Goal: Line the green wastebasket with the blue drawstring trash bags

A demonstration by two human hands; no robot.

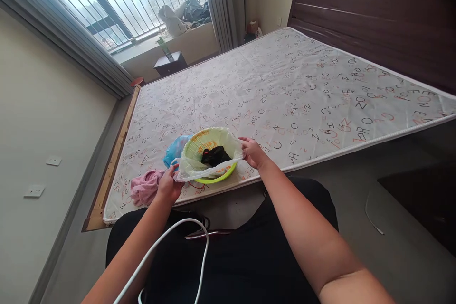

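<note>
A yellow-green basket [213,180] stands on the near edge of the mattress, with a white translucent plastic bag [190,169] draped over its rim. Something black and crumpled [215,156] lies inside. My left hand [170,185] is closed on the bag's edge at the left of the basket. On the opposite side my right hand [253,153] pinches the bag's other edge. Between the two hands the bag's front edge hangs across the basket. A blue plastic bag [175,150] is tucked behind the basket's left side. Beside my left hand lies a crumpled pink cloth [145,187].
The letter-printed mattress [270,85] stretches away to a dark wooden headboard [377,14]. A small dark bedside table [171,64] holds a green bottle [164,48]. Bags [173,20] sit on the windowsill. A white cable [160,237] loops in front of my body.
</note>
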